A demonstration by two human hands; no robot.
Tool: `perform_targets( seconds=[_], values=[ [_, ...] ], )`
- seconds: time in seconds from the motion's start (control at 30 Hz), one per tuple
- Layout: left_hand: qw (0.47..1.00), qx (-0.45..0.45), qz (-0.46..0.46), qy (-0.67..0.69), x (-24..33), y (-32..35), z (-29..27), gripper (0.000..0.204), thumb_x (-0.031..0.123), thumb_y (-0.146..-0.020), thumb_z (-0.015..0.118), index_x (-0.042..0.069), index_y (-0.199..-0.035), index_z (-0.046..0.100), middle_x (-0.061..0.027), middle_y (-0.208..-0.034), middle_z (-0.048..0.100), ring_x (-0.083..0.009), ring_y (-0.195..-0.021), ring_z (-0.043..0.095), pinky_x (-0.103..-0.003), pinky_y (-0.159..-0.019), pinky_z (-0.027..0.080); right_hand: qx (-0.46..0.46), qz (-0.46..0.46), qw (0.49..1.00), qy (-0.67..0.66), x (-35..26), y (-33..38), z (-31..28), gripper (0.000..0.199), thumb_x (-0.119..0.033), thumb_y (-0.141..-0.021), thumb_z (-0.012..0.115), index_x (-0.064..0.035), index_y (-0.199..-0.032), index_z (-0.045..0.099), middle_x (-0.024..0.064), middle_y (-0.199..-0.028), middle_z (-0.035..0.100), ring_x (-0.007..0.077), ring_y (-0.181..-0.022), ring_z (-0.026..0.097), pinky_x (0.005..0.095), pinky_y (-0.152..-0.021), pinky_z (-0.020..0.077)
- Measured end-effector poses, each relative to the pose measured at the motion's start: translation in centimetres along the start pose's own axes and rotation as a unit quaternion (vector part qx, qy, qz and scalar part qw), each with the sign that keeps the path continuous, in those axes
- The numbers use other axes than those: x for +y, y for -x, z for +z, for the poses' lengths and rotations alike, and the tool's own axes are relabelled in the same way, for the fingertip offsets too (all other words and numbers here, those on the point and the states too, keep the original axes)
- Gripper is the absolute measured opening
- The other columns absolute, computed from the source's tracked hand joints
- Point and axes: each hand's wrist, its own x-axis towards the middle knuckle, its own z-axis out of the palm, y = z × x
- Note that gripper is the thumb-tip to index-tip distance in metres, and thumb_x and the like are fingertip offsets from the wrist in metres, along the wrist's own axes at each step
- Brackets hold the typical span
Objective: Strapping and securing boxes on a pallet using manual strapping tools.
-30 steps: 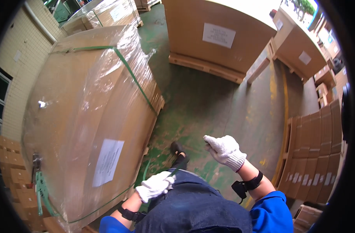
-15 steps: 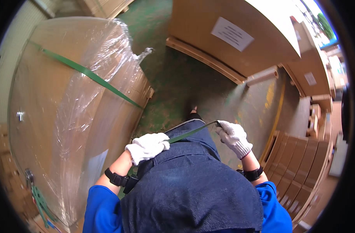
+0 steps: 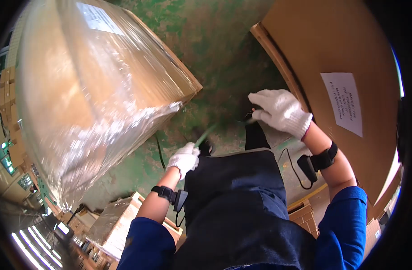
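A narrow green strap (image 3: 209, 133) stretches between my two hands in front of my legs, blurred along its middle. My left hand (image 3: 184, 160), in a white knitted glove, is closed round its near end. My right hand (image 3: 280, 110), gloved the same way, is raised farther forward, beside the tall carton on the right. Its index finger and thumb stand a little apart, and the strap runs to the underside of the thumb; the other fingers are partly hidden. To the left stands a large carton (image 3: 125, 67) wrapped in clear film, nearest my left hand.
On the right a tall brown carton (image 3: 314, 40) with a white label (image 3: 343, 103) rises close to my right arm. A dark strap (image 3: 160, 150) lies by the wrapped carton's lower edge. Behind on the left is a wrapped pallet load (image 3: 116, 220). Green worn floor (image 3: 224, 58) lies between the cartons.
My view has turned, bringing the two cartons closer on both sides. My right hand has moved forward and up, its fingers more extended; the left still holds the strap.
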Motion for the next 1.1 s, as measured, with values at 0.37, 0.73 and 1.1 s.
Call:
perform_targets(
  seconds=[0.37, 0.73, 1.1],
  values=[
    [0.953, 0.125, -0.211, 0.177, -14.9, -31.7, -0.2, 0.023, 0.009, -0.086, 0.051, 0.002, -0.066, 0.06, -0.0113, -0.053, 0.049, -0.0298, -0.062, 0.068, -0.044, -0.057, 0.057, -0.243, 0.108, 0.964, 0.004, 20.9, -9.4, 20.5, 0.03, -0.032, -0.092, 0.064, -0.0089, -0.11, 0.069, 0.0153, -0.097, 0.072, 0.0366, -0.096, 0.069, 0.0478, -0.085, 0.0539],
    [0.921, 0.282, 0.029, 0.266, -5.3, -40.3, 3.8, 0.03, 0.029, -0.103, 0.052, 0.004, -0.1, 0.068, -0.0102, -0.096, 0.072, -0.0194, -0.08, 0.069, -0.032, -0.073, 0.056, -0.222, 0.084, 0.971, 0.039, 24.9, -11.0, 25.1, 0.037, -0.031, -0.091, 0.063, -0.0078, -0.121, 0.067, 0.0178, -0.103, 0.072, 0.0384, -0.099, 0.068, 0.0477, -0.088, 0.0537],
    [0.925, 0.372, -0.031, -0.069, -5.1, -30.2, 3.4, 0.053, 0.04, -0.102, 0.052, 0.004, -0.14, 0.058, -0.019, -0.149, 0.055, -0.0286, -0.133, 0.055, -0.038, -0.11, 0.043, 0.229, -0.2, 0.922, 0.239, 16.5, -21.3, 19.4, 0.031, -0.024, -0.095, 0.068, -0.007, -0.12, 0.066, 0.0095, -0.11, 0.065, 0.0272, -0.098, 0.063, 0.04, -0.08, 0.0548]
  ],
)
